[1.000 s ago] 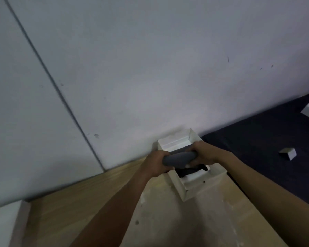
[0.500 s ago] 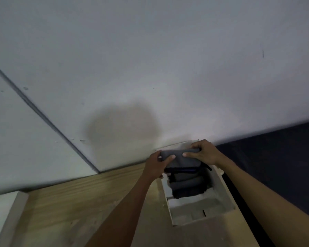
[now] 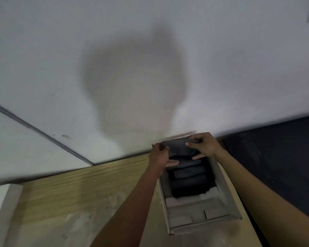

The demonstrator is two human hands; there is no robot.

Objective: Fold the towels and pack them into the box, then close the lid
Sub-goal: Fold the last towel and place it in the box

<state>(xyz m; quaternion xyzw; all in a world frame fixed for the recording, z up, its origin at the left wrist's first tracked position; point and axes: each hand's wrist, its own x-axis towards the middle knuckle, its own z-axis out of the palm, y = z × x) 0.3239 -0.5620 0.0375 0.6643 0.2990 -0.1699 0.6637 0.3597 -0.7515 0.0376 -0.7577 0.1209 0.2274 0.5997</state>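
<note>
A white cardboard box (image 3: pixel 227 196) stands open on the wooden table, its far end against the wall. Several folded grey towels (image 3: pixel 188 177) lie stacked in a row inside it, filling its far half. Another folded grey towel (image 3: pixel 177 147) is held over the box's far end. My left hand (image 3: pixel 160 155) grips that towel's left end and my right hand (image 3: pixel 202 146) grips its right end, fingers over the top edge. The near part of the box floor is bare. No lid can be made out.
The wooden table (image 3: pixel 78 193) runs left of the box, worn pale near me. A white wall (image 3: pixel 150 68) rises right behind the box. A dark floor (image 3: pixel 278 157) lies to the right of the table edge. A white object (image 3: pixel 0 211) sits at the far left.
My view has tilted down and closed in on the box. Both hands have lowered the grey towel slightly toward the far end of the box, still gripping it.
</note>
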